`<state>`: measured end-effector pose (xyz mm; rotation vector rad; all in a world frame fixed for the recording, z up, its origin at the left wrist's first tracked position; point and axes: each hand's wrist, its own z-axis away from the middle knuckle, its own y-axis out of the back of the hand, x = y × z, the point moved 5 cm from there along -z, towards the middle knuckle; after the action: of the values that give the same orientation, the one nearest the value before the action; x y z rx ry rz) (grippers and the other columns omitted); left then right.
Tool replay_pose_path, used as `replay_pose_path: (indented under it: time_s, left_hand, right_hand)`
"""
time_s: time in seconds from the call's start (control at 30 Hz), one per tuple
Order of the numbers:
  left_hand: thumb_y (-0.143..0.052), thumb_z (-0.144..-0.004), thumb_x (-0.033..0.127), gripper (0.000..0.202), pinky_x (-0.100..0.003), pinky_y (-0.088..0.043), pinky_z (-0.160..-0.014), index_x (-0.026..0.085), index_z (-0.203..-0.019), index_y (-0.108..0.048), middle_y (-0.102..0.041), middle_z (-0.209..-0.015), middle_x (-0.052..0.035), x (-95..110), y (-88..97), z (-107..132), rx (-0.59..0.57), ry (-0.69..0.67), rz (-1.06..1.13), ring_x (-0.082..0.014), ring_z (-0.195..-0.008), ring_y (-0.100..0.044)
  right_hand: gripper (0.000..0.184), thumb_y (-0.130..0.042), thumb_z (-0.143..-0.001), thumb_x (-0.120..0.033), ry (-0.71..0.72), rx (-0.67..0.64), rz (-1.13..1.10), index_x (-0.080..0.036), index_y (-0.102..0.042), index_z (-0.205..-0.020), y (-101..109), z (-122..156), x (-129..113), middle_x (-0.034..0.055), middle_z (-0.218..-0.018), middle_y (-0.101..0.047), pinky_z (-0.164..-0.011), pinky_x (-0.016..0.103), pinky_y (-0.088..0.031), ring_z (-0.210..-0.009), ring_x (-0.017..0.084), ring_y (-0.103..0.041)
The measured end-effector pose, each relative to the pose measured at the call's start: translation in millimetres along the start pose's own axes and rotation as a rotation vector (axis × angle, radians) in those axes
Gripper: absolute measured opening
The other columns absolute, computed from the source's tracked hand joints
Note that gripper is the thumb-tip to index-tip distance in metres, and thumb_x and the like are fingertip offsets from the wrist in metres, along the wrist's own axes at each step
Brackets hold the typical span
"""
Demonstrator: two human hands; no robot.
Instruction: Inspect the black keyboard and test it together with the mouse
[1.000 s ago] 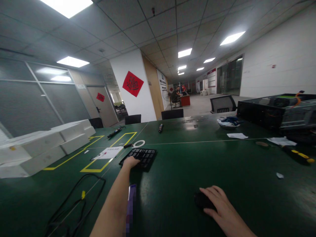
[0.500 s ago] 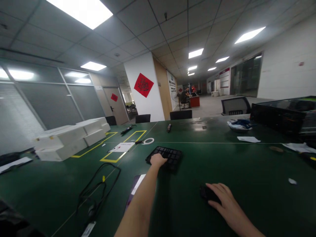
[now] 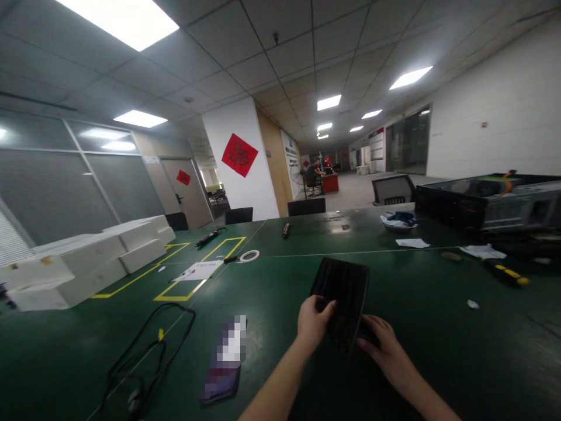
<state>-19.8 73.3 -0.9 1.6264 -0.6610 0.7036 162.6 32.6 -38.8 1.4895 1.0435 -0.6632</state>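
My left hand (image 3: 312, 321) is closed on the near left edge of a flat black case (image 3: 345, 286), its thumb lying across the surface. Raised off the green table, the case stands tilted in front of me, with its plain dark side showing. My right hand (image 3: 388, 348) is at the lower right edge of the case. A small black rounded object (image 3: 368, 332), shaped like a computer mouse, shows between its thumb and fingers, partly hidden. Whether the right fingers also press on the case, I cannot tell.
On the table lie a phone-like item (image 3: 223, 362), a looped black cable (image 3: 162, 345), a white tape roll (image 3: 249, 256) and a screwdriver (image 3: 508, 272). White boxes (image 3: 100, 257) stand left; an open computer case (image 3: 491, 202) stands right. A person (image 3: 314, 174) sits far off.
My left hand has lifted the black case, which lay with its gridded side showing, and moved it right. My right hand has shifted slightly left to meet it. The view has turned right.
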Motion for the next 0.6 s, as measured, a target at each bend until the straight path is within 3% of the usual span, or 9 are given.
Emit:
replay_pose_path:
  time_s: [0.13, 0.27, 0.37, 0.5, 0.6]
  left_hand:
    - [-0.065, -0.067, 0.043, 0.036, -0.033, -0.044, -0.078, 0.019, -0.094, -0.061, -0.063, -0.1, -0.0116, 3, -22.7, 27, -0.117, -0.076, 0.165, -0.0253, -0.092, -0.057]
    - [-0.063, -0.07, 0.041, 0.036, -0.033, -0.043, -0.082, 0.019, -0.099, -0.059, -0.062, -0.1, -0.01, 4, -22.6, 34, -0.205, -0.152, 0.26, -0.0241, -0.095, -0.055]
    - [-0.062, -0.072, 0.04, 0.037, -0.033, -0.042, -0.084, 0.018, -0.102, -0.059, -0.061, -0.101, -0.01, 6, -19.0, 35, -0.216, -0.217, 0.233, -0.0235, -0.095, -0.055]
    - [-0.067, -0.067, 0.039, 0.04, -0.035, -0.041, -0.084, 0.019, -0.101, -0.06, -0.06, -0.1, -0.0094, 12, -20.9, 39, -0.265, -0.316, 0.101, -0.0248, -0.095, -0.054]
    - [-0.067, -0.066, 0.039, 0.042, -0.035, -0.04, -0.084, 0.018, -0.102, -0.059, -0.059, -0.101, -0.0096, 15, -21.7, 40, -0.303, -0.305, 0.091, -0.0249, -0.095, -0.053]
  right_hand:
    - [0.032, -0.052, -0.071, -0.03, 0.03, 0.035, -0.162, -0.027, -0.061, -0.102, 5, 5, 6, 0.0052, -0.12, -0.054, -0.1, 0.047, -0.035, -0.119, 0.028, -0.039]
    - [0.039, -0.056, -0.07, -0.036, 0.034, -0.012, -0.272, -0.025, -0.059, -0.107, 6, 8, 11, 0.0087, -0.119, -0.053, -0.098, 0.046, -0.037, -0.117, 0.028, -0.042]
    - [0.04, -0.06, -0.069, -0.04, -0.008, -0.023, -0.405, -0.026, -0.06, -0.106, 0, 7, 20, 0.008, -0.119, -0.054, -0.097, 0.045, -0.038, -0.115, 0.028, -0.046]
    - [0.036, -0.046, -0.079, -0.049, -0.175, 0.004, -0.621, -0.022, -0.061, -0.099, -11, 5, 34, 0.0075, -0.106, -0.061, -0.083, 0.043, -0.048, -0.097, 0.025, -0.057]
    - [0.039, -0.042, -0.083, -0.049, -0.188, 0.019, -0.641, -0.02, -0.056, -0.104, -13, 5, 31, 0.0064, -0.104, -0.062, -0.08, 0.04, -0.049, -0.091, 0.019, -0.059]
